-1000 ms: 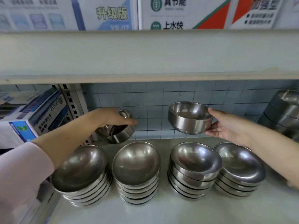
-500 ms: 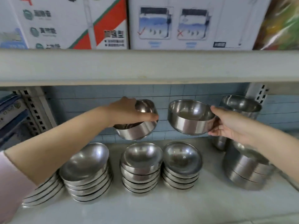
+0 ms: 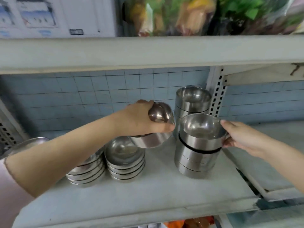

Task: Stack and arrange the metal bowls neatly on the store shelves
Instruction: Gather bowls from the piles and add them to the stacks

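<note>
My right hand (image 3: 238, 137) grips the rim of a deep metal bowl (image 3: 200, 130) that sits tilted on top of a stack of deep bowls (image 3: 195, 162) at the right of the shelf. My left hand (image 3: 141, 119) holds a second deep bowl (image 3: 153, 139) in the air just left of that stack, above a stack of shallow bowls (image 3: 125, 162). Behind stands a taller stack of deep bowls (image 3: 192, 101). More shallow bowls (image 3: 87, 171) are stacked under my left forearm.
The white shelf board (image 3: 148, 195) has bare room in front of the stacks. A perforated upright post (image 3: 217, 94) stands at the back right, with a lower shelf section (image 3: 269, 162) beyond it. The upper shelf (image 3: 148, 51) carries boxes and packaged plants.
The view has swung right. Both hands carried their bowls to the right; the right-hand bowl came down onto the front deep-bowl stack, and the left-hand bowl now hangs beside it.
</note>
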### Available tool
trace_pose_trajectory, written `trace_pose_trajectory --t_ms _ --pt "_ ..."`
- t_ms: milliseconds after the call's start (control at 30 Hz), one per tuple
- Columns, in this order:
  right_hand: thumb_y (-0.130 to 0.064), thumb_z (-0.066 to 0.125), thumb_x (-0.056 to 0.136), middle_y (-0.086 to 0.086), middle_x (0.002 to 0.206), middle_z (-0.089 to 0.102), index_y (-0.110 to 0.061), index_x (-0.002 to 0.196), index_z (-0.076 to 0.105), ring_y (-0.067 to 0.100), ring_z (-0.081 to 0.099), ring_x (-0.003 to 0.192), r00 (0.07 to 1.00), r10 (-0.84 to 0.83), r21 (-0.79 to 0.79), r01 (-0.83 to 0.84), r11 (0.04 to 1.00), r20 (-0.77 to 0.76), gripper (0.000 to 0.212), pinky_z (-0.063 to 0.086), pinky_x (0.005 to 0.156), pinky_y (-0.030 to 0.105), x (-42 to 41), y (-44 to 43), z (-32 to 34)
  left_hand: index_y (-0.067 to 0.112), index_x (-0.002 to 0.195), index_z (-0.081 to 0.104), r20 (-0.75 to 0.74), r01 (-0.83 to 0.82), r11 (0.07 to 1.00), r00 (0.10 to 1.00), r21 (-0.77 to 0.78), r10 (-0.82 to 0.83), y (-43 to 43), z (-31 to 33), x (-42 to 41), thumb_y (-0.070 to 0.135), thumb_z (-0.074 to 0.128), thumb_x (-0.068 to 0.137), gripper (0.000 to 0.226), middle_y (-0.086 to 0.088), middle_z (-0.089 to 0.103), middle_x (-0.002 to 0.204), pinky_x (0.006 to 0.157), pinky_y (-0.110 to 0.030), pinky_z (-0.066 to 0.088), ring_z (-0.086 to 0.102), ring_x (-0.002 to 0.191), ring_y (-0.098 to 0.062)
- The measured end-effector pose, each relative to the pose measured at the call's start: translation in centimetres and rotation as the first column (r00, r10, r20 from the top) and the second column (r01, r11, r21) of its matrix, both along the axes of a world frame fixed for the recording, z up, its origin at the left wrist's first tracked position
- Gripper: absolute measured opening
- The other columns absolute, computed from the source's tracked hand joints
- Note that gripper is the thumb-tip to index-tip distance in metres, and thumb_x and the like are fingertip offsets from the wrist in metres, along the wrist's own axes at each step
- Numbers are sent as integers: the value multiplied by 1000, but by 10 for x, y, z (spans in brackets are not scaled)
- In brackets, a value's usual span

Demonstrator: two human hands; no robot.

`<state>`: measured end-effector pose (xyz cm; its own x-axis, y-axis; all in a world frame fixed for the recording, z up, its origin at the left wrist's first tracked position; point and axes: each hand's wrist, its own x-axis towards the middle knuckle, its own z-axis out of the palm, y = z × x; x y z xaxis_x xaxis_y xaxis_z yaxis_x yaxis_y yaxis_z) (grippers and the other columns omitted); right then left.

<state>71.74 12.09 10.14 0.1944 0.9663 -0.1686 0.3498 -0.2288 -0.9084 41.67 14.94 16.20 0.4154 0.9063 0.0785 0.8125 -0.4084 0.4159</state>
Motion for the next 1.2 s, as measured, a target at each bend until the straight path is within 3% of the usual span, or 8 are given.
trace_pose_trajectory --t_ms 233,333,467,567,633,700,833,1200 --pt "-37 33 105 -13 43 59 -19 88 64 -3 53 39 988 48 99 -62 993 144 39 39 40 10 6 5 -16 27 147 34 -94 42 999 995 18 -40 -10 8 33 87 58 58 110 10 44 140 101 -34 43 47 122 -15" --pt "-48 33 102 -14 60 59 -18 97 64 9 54 55 982 58 84 -73 994 178 43 40 54 21 11 6 -18 29 143 37 -80 67 996 995 56 -62 -10 16 47 85 59 56 106 15 47 131 91 -25 42 50 115 -10" --pt "-52 26 102 2 108 67 -20 126 60 20 62 84 998 10 97 -4 995 -60 53 47 67 30 19 2 -23 37 128 47 -60 174 983 984 55 -170 -12 31 73 83 61 56 87 21 55 118 85 -21 48 56 105 -5" --pt "-49 20 103 6 125 62 -15 135 55 28 62 101 982 -28 110 49 993 -187 58 50 73 32 26 -6 -28 37 128 49 -96 282 958 956 59 -276 -8 35 100 74 69 63 77 20 57 121 90 -18 46 56 109 -6" --pt "-48 17 103 10 129 61 -13 136 54 34 61 108 975 -42 113 68 991 -219 61 51 85 40 33 -11 -31 32 134 46 -144 330 942 937 55 -320 -4 31 118 69 72 67 81 16 56 128 90 -14 42 52 113 -7" --pt "-49 15 103 11 129 61 -13 135 54 36 60 111 971 -46 129 78 989 -234 62 47 96 46 39 -17 -32 26 139 42 -215 358 933 915 42 -342 0 23 130 70 72 67 89 11 54 135 99 -25 43 50 121 -12" --pt "-51 14 102 8 128 62 -17 134 53 28 62 108 972 -19 151 55 987 -233 61 47 98 45 46 -29 -39 21 145 33 -364 380 925 860 -8 -357 10 12 139 74 68 67 101 5 41 148 106 -34 31 37 135 -22" --pt "-54 17 101 -15 136 49 -40 141 41 8 49 125 979 35 271 21 962 -201 49 43 100 28 9 -29 -30 21 156 5 -157 373 922 909 -103 -385 23 2 129 68 73 68 120 6 24 160 107 -18 20 26 144 -13"
